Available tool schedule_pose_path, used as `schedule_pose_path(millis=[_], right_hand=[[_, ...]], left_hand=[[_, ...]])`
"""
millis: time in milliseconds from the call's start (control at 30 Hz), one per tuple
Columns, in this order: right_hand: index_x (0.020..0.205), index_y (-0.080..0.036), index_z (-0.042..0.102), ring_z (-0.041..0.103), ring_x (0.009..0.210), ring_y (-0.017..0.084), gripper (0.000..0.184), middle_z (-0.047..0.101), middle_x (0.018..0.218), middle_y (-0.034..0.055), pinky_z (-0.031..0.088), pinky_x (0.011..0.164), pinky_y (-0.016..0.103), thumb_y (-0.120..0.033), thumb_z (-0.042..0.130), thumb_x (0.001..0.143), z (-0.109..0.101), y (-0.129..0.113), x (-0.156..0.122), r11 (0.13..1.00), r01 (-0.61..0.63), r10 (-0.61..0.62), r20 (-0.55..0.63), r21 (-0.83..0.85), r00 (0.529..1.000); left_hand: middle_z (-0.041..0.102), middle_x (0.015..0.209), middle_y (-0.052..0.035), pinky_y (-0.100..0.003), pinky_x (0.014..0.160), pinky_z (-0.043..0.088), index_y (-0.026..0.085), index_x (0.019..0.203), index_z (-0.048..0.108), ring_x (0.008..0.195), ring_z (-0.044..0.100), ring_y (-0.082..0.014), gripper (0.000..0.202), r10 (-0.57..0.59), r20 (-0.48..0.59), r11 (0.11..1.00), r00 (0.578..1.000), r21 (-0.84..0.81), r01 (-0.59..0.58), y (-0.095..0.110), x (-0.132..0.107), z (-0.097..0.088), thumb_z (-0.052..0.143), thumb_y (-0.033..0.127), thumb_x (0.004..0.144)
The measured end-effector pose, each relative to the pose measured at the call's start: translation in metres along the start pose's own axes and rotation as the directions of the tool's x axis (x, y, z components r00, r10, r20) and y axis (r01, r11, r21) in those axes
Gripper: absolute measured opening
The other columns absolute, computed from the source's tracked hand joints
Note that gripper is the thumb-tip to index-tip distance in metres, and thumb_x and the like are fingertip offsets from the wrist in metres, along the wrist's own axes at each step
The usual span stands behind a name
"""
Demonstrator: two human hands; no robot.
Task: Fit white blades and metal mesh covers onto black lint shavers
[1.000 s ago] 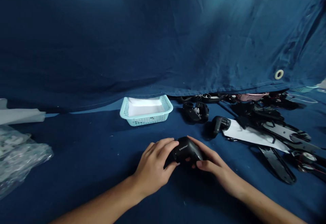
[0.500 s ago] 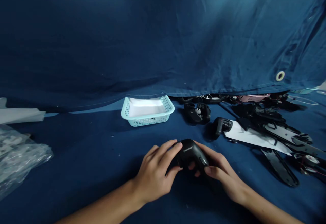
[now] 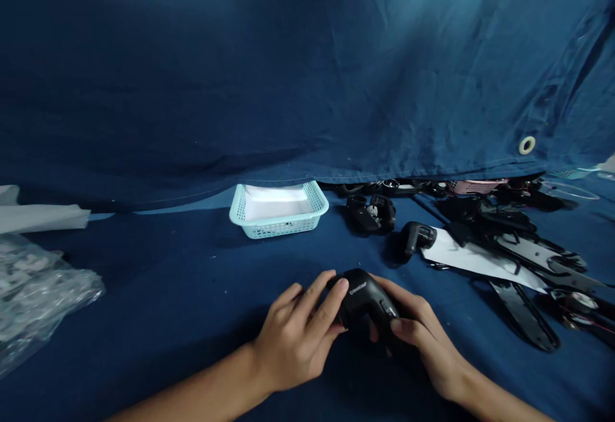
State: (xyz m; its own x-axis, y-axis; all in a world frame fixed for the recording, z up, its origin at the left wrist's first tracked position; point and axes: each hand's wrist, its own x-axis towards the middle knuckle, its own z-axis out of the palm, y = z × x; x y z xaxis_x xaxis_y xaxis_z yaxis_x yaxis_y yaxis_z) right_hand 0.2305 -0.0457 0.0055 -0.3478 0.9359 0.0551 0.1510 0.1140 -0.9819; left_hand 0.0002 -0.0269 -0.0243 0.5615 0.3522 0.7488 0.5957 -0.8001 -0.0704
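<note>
Both hands are on a black, angled handheld device [image 3: 362, 289] with small white lettering on its head and a switch-like piece on its side. My left hand [image 3: 295, 339] pinches the head end, fingertips on top and thumb below. Around the handle part, my right hand [image 3: 430, 332] is closed, its thumb near the side switch. Part of the handle is hidden by the right hand and dark shadow. Beyond the hands stands a light blue basket [image 3: 283, 228] with white paper inside.
To the right lie a similar black part [image 3: 414, 239], a white sheet [image 3: 475, 259], black shells [image 3: 526, 316] and other black parts. A black open housing [image 3: 371, 214] sits near the basket. A clear plastic bag [image 3: 45, 300] lies left. Dark blue cloth [image 3: 269, 76] hangs in front.
The device has tilted slightly and shifted a little down and to the right. My left fingers have moved along its head; both hands keep hold.
</note>
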Motion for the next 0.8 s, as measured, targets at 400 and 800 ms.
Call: schedule_pose_path(millis=[400, 800], right_hand=[[0.141, -0.012, 0.042, 0.056, 0.064, 0.021, 0.065, 0.066, 0.075, 0.0041, 0.044, 0.058, 0.033, -0.041, 0.048, 0.083, 0.001, 0.004, -0.003, 0.999, 0.035, -0.035, -0.018, 0.019, 0.999], [0.152, -0.024, 0.03, 0.055, 0.086, 0.025, 0.068, 0.065, 0.096, 0.0055, 0.043, 0.075, 0.039, -0.04, 0.045, 0.088, 0.001, 0.022, 0.001, 0.976, -0.055, 0.053, 0.016, 0.21, 0.998]], left_hand=[[0.041, 0.147, -0.0258, -0.045, 0.073, 0.061, 0.017, 0.151, 0.029, 0.11, 0.065, -0.0322, 0.068, 0.006, -0.031, 1.0, 1.0, -0.026, -0.007, 0.003, -0.002, 0.002, 0.046, 0.0, 0.087], [0.039, 0.148, -0.0193, -0.043, 0.079, 0.06, 0.023, 0.147, 0.038, 0.097, 0.068, -0.0224, 0.067, -0.076, -0.014, 0.994, 0.997, -0.084, 0.075, -0.001, -0.003, 0.009, 0.045, -0.002, 0.085]])
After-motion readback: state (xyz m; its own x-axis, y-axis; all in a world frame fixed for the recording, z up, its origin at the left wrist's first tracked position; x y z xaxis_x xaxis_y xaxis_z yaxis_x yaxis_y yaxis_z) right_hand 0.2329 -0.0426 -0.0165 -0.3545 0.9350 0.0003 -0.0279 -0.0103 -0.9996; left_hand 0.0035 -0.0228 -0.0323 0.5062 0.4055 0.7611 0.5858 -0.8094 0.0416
